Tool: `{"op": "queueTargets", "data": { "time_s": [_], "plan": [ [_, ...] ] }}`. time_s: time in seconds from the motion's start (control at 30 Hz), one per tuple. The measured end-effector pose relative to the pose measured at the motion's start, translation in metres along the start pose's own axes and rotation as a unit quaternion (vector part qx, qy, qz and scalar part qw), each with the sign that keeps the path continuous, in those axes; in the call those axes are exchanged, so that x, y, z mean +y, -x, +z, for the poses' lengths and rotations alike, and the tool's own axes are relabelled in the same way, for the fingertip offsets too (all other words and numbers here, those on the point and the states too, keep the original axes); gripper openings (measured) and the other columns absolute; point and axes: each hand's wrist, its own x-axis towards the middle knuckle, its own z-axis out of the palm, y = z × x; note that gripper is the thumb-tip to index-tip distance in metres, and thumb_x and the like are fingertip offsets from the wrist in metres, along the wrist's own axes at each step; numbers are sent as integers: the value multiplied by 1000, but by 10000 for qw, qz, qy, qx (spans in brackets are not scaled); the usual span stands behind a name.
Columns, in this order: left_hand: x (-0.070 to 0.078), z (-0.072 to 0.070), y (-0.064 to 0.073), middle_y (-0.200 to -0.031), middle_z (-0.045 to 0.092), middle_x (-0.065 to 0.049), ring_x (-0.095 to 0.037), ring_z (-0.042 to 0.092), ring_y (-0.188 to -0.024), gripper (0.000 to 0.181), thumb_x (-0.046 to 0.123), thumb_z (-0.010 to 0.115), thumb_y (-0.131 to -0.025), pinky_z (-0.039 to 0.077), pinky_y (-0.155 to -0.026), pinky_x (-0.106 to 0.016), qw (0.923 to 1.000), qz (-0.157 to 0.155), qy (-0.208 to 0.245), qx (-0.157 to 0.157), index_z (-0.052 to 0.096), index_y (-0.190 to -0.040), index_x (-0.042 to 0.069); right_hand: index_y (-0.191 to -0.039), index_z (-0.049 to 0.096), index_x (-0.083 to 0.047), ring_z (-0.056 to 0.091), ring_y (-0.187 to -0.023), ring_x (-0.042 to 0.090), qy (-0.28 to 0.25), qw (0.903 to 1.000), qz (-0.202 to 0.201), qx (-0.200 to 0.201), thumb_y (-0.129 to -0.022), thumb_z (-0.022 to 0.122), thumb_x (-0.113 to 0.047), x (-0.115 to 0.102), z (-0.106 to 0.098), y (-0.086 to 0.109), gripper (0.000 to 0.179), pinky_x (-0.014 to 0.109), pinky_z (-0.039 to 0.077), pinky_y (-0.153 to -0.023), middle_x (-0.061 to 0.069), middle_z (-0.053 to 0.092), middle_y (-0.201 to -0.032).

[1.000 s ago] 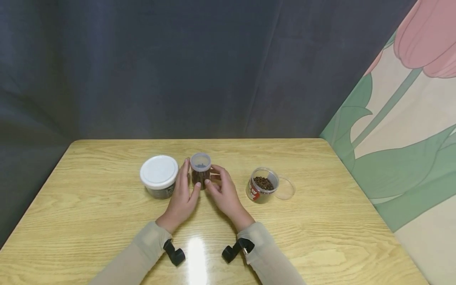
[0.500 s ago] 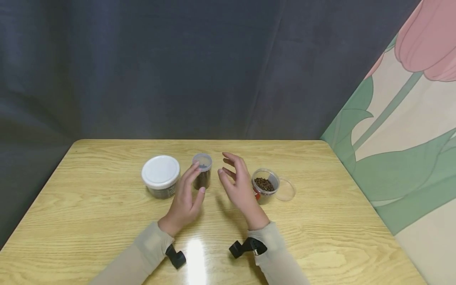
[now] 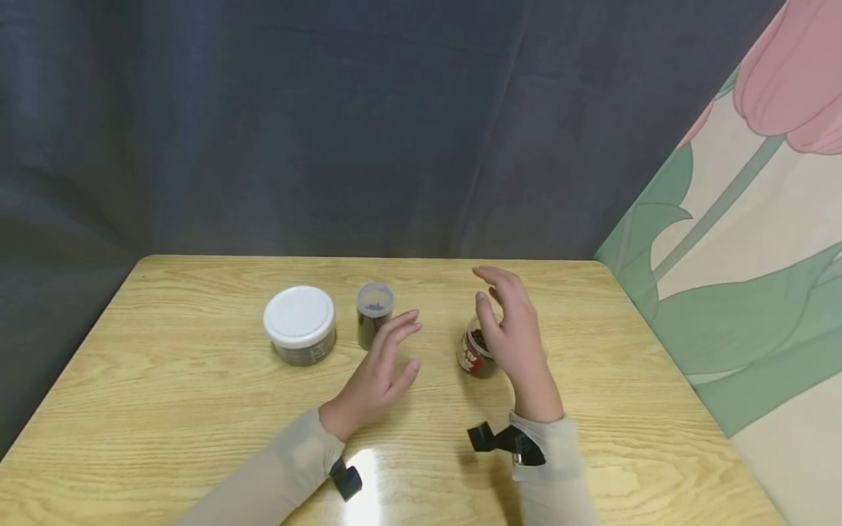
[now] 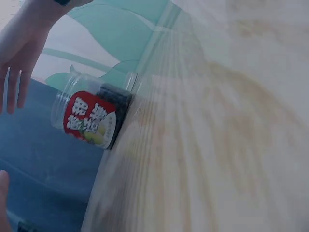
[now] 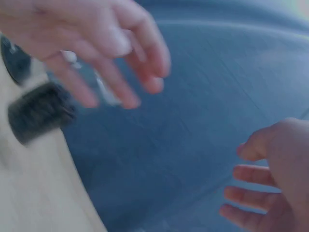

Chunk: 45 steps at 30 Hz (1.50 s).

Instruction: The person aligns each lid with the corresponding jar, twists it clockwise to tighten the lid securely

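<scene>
Jar [image 3: 470, 358] stands upright right of centre in my head feed, partly hidden by the right hand [image 3: 517, 332], clearly the nearer one. That hand's fingers bend loosely well apart from the thumb, with nothing held, and reach toward the upper part of the frame. The left hand [image 3: 376, 380], just below centre, has nearly straight fingers and a spread thumb, also with nothing held; the cup [image 3: 373, 321] is at its upper left, the jar off to its right. The tub [image 3: 300, 321] sits farther left.

In my left wrist feed the jar lies left of centre, its axis tipped by the camera's roll: mouth toward the left edge, base on the table [image 4: 203, 140] side. The right hand, at upper left, is off the mouth side and visibly apart from the jar. I judge the gap is mostly one of height, with the jar below the hand rather than ahead of the fingertips.

My right wrist feed shows no jar. The right hand, lower right, and left hand, upper left, both have spaced fingers with nothing between them; the cup is blurred at left.
</scene>
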Motion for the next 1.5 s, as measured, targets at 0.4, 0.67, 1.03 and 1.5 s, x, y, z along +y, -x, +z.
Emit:
{"op": "queueTargets", "data": {
  "time_s": [0.4, 0.67, 1.03, 1.5],
  "plan": [
    [-2, 25, -21, -160, 23, -19, -32, 30, -147, 65, 14, 57, -104, 36, -120, -47, 9811, -1443, 1098, -675, 22, -157, 1, -139, 53, 4, 47, -127, 46, 917, 9895, 984, -535, -102, 49, 6, 40, -43, 2, 37, 62, 42, -106, 28, 47, -141],
    [-3, 43, -35, -160, 23, -16, -32, 30, -146, 76, 25, 66, -101, 38, -118, -48, 9543, -2420, 1464, -959, 21, -160, 10, -141, 50, 6, 44, -125, 53, 1192, 9689, 1727, -1314, -100, 57, 1, 62, -55, 10, 42, 67, 42, -103, 36, 44, -139],
    [3, 64, -46, -163, 23, -16, -36, 37, -143, 88, 32, 74, -95, 39, -117, -51, 9278, -3141, 1577, -1250, 21, -161, 11, -145, 45, 6, 33, -130, 66, 1462, 9235, 2569, -2445, -93, 72, -10, 80, -53, 19, 61, 77, 34, -106, 42, 32, -147],
    [2, 85, -44, -163, 25, -15, -34, 32, -147, 89, 39, 71, -96, 35, -119, -55, 9284, -3174, 1577, -1114, 19, -162, 10, -144, 49, 4, 32, -129, 68, 1580, 9133, 2601, -2706, -84, 79, -9, 90, -44, 24, 68, 81, 31, -104, 37, 35, -149]
  ]
}}
